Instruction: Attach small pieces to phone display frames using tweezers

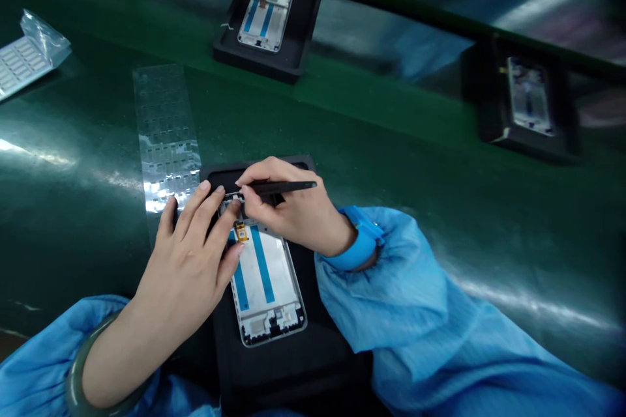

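Left hand [188, 267]: fingers spread, half open, fingertips resting on the frame's top end, holding nothing.
Right hand [288, 212]: pinched shut on black tweezers [286, 187], tips at that same end; anything between them is too small to tell.
Phone frame [264, 287]: beneath both hands, in a black tray [293, 365].
Progress: a small yellow part [240, 232] already sits on the frame; what remains at the top end is hidden by the fingers.
Beyond left hand: a clear plastic sheet [166, 137].

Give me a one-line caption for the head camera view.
Right hand holds black tweezers at a phone frame in a black tray, left hand on the frame.
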Demonstrator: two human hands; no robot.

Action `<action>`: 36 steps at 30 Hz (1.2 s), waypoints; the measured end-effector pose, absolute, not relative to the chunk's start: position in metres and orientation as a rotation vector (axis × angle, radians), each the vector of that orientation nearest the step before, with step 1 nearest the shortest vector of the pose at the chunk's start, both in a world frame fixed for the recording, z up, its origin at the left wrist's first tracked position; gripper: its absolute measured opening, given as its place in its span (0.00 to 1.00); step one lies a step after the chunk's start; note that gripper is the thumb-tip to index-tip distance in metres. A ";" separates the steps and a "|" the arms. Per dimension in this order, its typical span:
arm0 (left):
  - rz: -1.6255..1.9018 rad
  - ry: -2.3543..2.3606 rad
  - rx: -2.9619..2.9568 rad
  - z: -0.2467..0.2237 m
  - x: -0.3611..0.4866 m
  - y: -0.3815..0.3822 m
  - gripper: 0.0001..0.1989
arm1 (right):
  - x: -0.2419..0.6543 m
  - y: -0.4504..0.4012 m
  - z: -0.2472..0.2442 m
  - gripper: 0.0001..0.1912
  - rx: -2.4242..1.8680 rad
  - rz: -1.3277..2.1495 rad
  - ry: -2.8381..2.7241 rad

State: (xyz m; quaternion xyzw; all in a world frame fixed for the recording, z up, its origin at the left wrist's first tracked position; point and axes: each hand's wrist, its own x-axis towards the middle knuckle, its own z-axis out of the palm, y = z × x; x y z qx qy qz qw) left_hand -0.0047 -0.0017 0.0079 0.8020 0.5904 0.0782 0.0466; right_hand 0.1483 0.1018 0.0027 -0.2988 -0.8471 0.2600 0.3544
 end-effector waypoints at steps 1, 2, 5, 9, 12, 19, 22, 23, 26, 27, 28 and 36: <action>0.238 1.799 2.451 0.008 -0.005 -0.002 0.23 | 0.147 0.100 0.003 0.05 -0.773 0.639 -2.208; 0.239 1.799 2.455 0.007 -0.005 -0.002 0.23 | 0.146 0.099 0.002 0.05 -0.772 0.603 -2.226; 0.243 1.795 2.459 0.007 -0.005 -0.001 0.23 | 0.146 0.097 0.001 0.05 -0.765 0.550 -2.245; 0.237 1.800 2.434 0.008 -0.005 -0.001 0.23 | 0.152 0.100 0.001 0.02 -0.800 0.661 -2.123; 0.228 1.799 2.426 0.009 -0.005 -0.001 0.23 | 0.157 0.104 0.002 0.01 -0.834 0.701 -2.041; 0.222 1.800 2.425 0.009 -0.005 -0.001 0.23 | 0.158 0.105 0.001 0.01 -0.773 0.759 -2.105; 0.234 1.798 2.429 0.008 -0.005 -0.001 0.23 | 0.158 0.105 0.000 0.02 -0.749 0.769 -2.124; 0.234 1.798 2.429 0.008 -0.005 -0.001 0.23 | 0.158 0.105 -0.001 0.02 -0.740 0.764 -2.133; 0.231 1.798 2.429 0.008 -0.005 -0.001 0.23 | 0.157 0.104 -0.001 0.02 -0.706 0.706 -2.158; 0.231 1.798 2.429 0.008 -0.005 -0.001 0.23 | 0.157 0.104 -0.001 0.02 -0.690 0.680 -2.168; 0.233 1.797 2.430 0.008 -0.005 -0.001 0.23 | 0.157 0.103 -0.001 0.02 -0.668 0.653 -2.178; 0.212 1.818 2.410 0.009 -0.004 -0.001 0.22 | 0.162 0.100 0.000 0.06 -0.427 0.542 -2.355</action>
